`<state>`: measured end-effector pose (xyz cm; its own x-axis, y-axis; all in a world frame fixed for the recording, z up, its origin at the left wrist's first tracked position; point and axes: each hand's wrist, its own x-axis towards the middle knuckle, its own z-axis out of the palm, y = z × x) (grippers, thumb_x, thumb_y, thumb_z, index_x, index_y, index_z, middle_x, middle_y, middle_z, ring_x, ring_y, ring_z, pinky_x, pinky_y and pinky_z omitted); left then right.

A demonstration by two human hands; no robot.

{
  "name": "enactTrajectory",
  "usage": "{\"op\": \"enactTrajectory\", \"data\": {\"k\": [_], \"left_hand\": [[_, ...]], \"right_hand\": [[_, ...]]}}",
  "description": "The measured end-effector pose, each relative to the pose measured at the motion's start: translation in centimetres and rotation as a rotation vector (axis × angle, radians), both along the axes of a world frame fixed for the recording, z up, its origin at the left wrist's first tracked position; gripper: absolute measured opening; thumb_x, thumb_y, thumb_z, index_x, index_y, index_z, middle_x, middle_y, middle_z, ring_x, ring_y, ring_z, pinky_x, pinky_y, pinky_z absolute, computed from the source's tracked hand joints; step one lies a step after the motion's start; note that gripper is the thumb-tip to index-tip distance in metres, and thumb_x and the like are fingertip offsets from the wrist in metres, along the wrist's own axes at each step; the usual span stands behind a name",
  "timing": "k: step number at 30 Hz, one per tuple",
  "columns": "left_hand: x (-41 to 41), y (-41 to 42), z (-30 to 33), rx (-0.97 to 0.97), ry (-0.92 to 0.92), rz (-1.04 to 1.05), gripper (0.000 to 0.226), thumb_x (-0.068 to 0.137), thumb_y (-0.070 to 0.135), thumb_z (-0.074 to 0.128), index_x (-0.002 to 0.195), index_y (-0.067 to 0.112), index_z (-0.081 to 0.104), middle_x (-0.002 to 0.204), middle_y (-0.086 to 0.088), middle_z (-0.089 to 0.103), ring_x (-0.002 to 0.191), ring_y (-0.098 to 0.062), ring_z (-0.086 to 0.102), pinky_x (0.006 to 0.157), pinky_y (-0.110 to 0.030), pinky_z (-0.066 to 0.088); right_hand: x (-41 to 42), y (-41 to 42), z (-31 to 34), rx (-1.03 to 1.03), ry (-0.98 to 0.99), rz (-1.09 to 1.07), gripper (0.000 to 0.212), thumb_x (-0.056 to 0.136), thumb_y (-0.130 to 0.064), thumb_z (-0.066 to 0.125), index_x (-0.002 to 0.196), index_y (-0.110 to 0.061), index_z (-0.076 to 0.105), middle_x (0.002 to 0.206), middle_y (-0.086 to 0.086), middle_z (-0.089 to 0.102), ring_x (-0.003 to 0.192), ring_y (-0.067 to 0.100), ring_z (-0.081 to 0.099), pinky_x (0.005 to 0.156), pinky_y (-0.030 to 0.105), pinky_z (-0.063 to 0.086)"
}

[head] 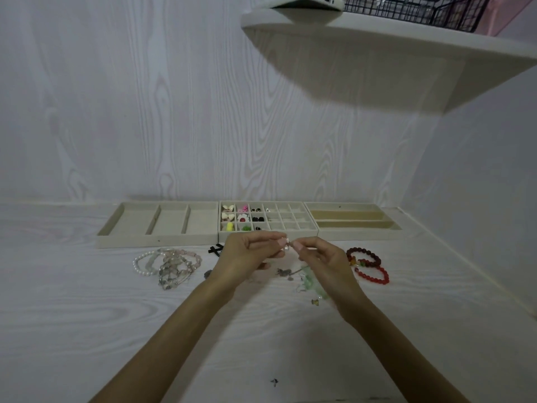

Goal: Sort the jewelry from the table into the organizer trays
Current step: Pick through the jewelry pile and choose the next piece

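Item in hand: one small pearl earring (287, 248), pinched between the fingertips of the left hand (250, 254) and the right hand (319, 257), both closed on it, raised just in front of the near wall of the gridded middle tray (293, 231); whether a post or a backing is being fitted is too small to tell. Directly beneath the hands, on the white wood-grain table (87, 315): a loose tangle of silver pieces (283, 271) and pale green bead pieces (311, 279), with a small yellow charm (315, 301) nearer the body. Left of the hands: a black bow (214, 250), then a heap of pearl and pale stone bracelets (167, 264). Right of the hands: red bead bracelets (370, 266). Behind, in a row against the wall: a three-section tray (128, 238), empty; the middle tray, its left cells holding colourful earrings; a long-slot tray (356, 232), empty. Overhead: a shelf (377, 33) carrying a black wire basket (421, 8). Risks, as judged: the earring is tiny and held only at the fingertips, so a slip would likely drop it into the tangle below, where it would be hard to find again; a round pearl could roll off across the table; a hasty release over the grid could land it in a wrong cell.
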<state>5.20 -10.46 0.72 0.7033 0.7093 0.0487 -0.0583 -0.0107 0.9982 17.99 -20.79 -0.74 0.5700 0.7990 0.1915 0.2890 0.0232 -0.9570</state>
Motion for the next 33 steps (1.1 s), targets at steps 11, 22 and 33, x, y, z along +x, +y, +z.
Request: {"op": "enactTrajectory", "data": {"k": [11,22,33], "left_hand": [[2.5,3.6,-0.4,0.155,-0.063,0.057,0.016,0.083,0.017,0.07,0.098,0.015,0.073,0.087,-0.002,0.075,0.08,-0.01,0.072,0.067,-0.019,0.056],[1.4,12.6,-1.6,0.777,0.681,0.279,0.037,0.096,0.024,0.048,0.133,0.028,0.053,0.127,-0.003,0.061,0.117,-0.024,0.055,0.088,-0.034,0.046],[1.6,14.4,-3.3,0.829,0.853,0.273,0.014,0.094,0.024,0.048,0.093,0.013,0.057,0.099,-0.006,0.062,0.096,-0.026,0.057,0.072,-0.032,0.039]], "right_hand": [[3.6,4.9,2.9,-0.106,-0.499,-0.066,0.009,0.081,-0.028,0.072,0.088,-0.024,0.076,0.085,-0.007,0.071,0.071,0.005,0.057,0.066,0.013,0.045],[7.6,10.9,3.7,-0.33,-0.912,-0.02,0.01,0.084,-0.035,0.067,0.087,-0.029,0.074,0.083,-0.016,0.054,0.09,0.011,0.05,0.088,0.036,0.038],[9.4,13.5,2.2,-0.601,-1.033,0.134,0.011,0.084,-0.037,0.065,0.088,-0.033,0.075,0.08,-0.008,0.058,0.092,0.012,0.053,0.079,0.029,0.03]]}}
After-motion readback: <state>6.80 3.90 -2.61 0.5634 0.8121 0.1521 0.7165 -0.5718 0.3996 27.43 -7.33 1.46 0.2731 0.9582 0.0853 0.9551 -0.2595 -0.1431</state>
